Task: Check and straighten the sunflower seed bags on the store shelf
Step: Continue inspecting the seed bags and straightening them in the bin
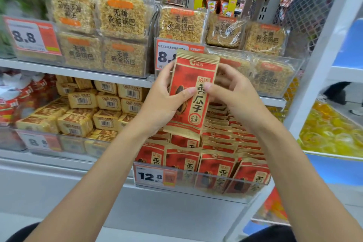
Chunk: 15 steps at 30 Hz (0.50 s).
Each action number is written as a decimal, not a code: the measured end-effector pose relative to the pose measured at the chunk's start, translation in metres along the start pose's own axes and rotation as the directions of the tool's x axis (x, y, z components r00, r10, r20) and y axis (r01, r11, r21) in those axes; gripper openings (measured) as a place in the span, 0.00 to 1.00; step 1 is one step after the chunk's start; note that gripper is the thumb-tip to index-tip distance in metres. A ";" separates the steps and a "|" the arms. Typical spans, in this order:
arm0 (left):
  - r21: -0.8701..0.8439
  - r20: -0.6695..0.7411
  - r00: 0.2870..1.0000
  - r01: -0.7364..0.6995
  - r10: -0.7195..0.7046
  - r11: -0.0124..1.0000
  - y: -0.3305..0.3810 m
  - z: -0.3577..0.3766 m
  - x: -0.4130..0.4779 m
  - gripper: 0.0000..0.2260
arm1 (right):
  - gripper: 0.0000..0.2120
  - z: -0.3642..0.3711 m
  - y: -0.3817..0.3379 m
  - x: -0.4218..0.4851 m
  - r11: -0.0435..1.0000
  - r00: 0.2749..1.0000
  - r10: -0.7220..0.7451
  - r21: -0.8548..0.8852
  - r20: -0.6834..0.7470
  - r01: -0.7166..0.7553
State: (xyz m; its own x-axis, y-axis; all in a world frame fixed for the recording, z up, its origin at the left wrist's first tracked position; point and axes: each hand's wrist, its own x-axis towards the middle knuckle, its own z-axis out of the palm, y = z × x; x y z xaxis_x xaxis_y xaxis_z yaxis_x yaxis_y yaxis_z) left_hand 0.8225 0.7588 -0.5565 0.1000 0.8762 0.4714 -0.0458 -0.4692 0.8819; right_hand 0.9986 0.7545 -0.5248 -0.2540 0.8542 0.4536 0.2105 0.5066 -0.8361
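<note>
We hold one sunflower seed bag (188, 72) between both hands: our left hand (164, 102) clamps its left edge, our right hand (233, 94) pinches the right edge. Just below the grip stand the other bags (216, 169). We should turn it gently, so the flat, matte paper does not crease, then return it straight

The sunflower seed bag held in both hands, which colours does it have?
The sunflower seed bag is red with tan kraft-paper edges and black characters, seen in the head view.
</note>
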 end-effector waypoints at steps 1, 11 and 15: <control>0.012 -0.006 1.000 -0.019 0.019 1.000 -0.001 0.001 0.001 0.26 | 0.15 -0.001 0.001 -0.001 0.997 0.999 -0.048 -0.062 -0.012 0.047; 0.215 0.048 0.998 0.039 -0.051 0.976 -0.016 -0.020 0.000 0.11 | 0.14 0.008 0.035 -0.014 0.967 0.985 -0.137 -0.228 -0.107 0.110; 0.197 0.056 0.993 0.089 -0.102 0.976 -0.018 -0.023 0.001 0.11 | 0.14 0.011 0.041 -0.014 0.972 0.990 -0.100 -0.221 -0.101 0.076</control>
State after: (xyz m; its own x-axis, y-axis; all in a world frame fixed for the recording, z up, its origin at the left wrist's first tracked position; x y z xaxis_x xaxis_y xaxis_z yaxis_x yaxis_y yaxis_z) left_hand 0.8007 0.7708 -0.5721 0.1599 0.9118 0.3781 0.1598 -0.4019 0.9016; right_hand 1.0008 0.7620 -0.5692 -0.1767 0.8065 0.5641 0.3942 0.5832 -0.7103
